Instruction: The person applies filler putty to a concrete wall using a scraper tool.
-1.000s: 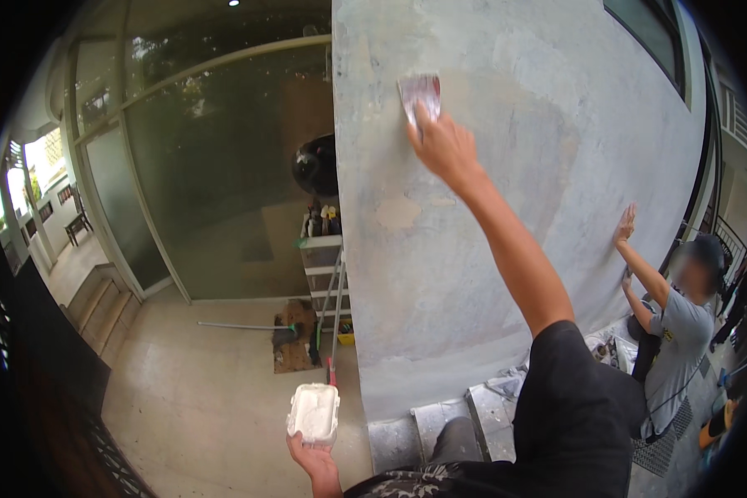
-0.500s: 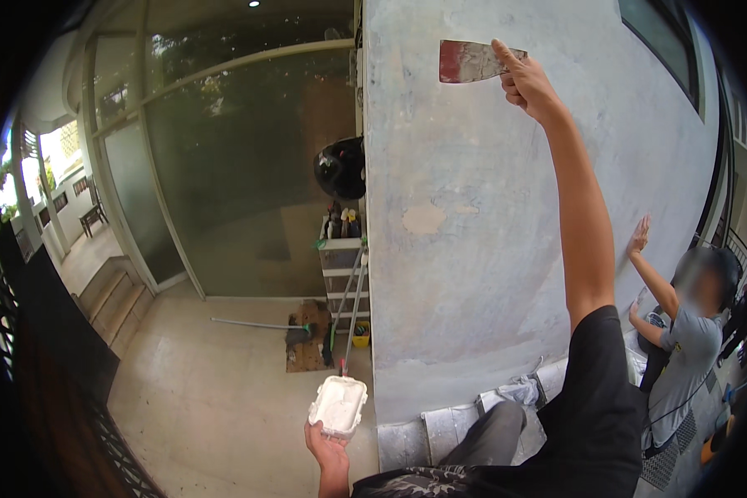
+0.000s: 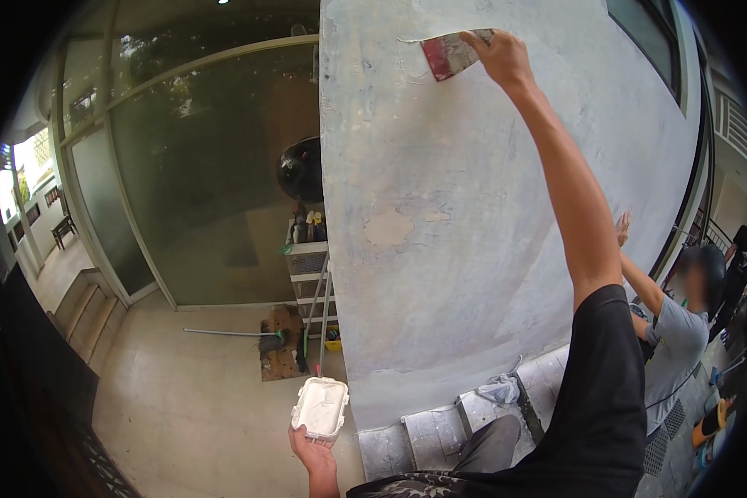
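My right hand [image 3: 506,58] is raised high, shut on a wide putty knife [image 3: 446,56] with a red-stained, putty-smeared blade, held at the mottled pale wall [image 3: 473,249]. A thin ragged white streak of putty shows just left of the blade, and a beige patch sits lower on the wall. Down at the bottom centre, my left hand [image 3: 311,448] holds a white rectangular container [image 3: 319,408] with white paste inside.
A co-worker [image 3: 672,340] presses a hand to the wall at right. Stone steps [image 3: 423,436] with crumpled plastic run along the wall's foot. Left of the wall stand a rack [image 3: 307,266], broom [image 3: 232,332] on cardboard, black helmet [image 3: 299,166], glass front and further steps [image 3: 91,324].
My right hand and putty knife have moved up and right, the blade turning from upright to slanted; a thin putty streak now shows beside it. The view has shifted slightly.
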Action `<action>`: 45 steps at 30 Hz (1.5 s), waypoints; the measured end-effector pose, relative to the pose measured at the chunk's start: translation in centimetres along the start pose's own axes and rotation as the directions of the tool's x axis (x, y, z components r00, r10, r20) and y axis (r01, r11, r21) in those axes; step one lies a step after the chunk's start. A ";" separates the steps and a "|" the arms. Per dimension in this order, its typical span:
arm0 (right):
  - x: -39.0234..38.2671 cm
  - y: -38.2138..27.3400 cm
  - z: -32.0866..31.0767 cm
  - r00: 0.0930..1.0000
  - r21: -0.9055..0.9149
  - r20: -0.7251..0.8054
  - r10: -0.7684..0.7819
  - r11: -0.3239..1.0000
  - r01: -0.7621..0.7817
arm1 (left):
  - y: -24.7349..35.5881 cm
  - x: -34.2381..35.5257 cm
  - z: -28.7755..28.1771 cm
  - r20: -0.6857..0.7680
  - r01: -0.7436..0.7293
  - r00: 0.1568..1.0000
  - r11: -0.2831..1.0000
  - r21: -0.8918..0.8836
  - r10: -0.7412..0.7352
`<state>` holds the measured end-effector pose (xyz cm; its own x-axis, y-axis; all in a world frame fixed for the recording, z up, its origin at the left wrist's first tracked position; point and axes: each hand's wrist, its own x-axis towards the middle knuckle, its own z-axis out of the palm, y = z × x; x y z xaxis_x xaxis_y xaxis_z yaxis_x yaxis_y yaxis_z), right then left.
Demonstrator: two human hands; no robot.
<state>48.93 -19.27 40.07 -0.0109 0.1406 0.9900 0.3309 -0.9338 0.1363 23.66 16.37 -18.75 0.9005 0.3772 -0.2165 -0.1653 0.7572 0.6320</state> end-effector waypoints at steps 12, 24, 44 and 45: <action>1.4 -11.8 -6.8 0.945 -0.212 0.159 -0.286 0.925 0.315 | 1.7 -1.7 -0.2 -0.049 0.095 0.995 0.992 0.083 -0.091; -13.1 -15.8 -9.5 0.358 0.150 0.895 -0.267 0.935 0.323 | 2.3 -1.9 1.2 0.008 0.048 0.999 0.999 -0.015 -0.048; -3.3 -7.1 0.5 0.782 -0.448 0.478 -0.400 0.655 0.608 | 1.9 -2.4 0.0 -0.040 0.042 0.998 0.997 0.062 -0.039; -7.8 -8.0 0.2 0.754 -0.356 0.407 -0.515 0.671 0.651 | 2.0 -2.4 -0.2 -0.046 0.041 0.998 0.996 0.081 -0.037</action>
<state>46.60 -12.83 31.21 0.2050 0.7212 0.6617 -0.1215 -0.6520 0.7484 21.13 17.06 -17.12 0.8866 0.3728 -0.2736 -0.0953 0.7262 0.6809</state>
